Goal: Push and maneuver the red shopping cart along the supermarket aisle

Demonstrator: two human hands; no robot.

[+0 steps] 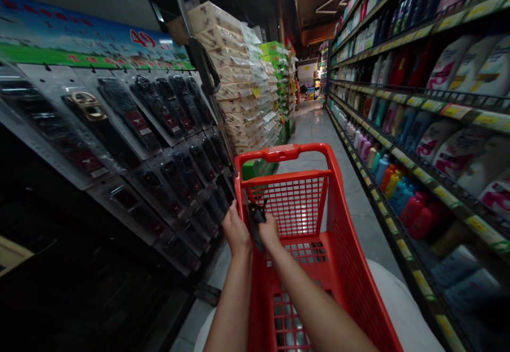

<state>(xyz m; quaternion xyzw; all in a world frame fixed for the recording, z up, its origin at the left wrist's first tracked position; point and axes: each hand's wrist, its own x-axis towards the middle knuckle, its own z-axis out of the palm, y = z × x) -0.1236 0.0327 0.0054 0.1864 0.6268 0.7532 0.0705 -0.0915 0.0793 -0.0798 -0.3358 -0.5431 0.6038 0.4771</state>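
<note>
A red plastic shopping cart (330, 256) stands in front of me in a shop aisle. Both my hands are at its left rim. My left hand (236, 231) is curled with its fingers toward the hanging packs on the left display. My right hand (269, 232) is closed on a small dark item (255, 216) held between the two hands, just above the cart's rim. I cannot make out what the dark item is. The cart's basket shows a mesh bottom with nothing plainly lying in it.
A slanted display (151, 145) of clear blister packs with dark goods hangs at my left. Shelves of bottles (398, 182) run along the right. Stacked tissue packs (239, 76) stand ahead on the left. The tiled aisle floor (319, 129) runs forward between them.
</note>
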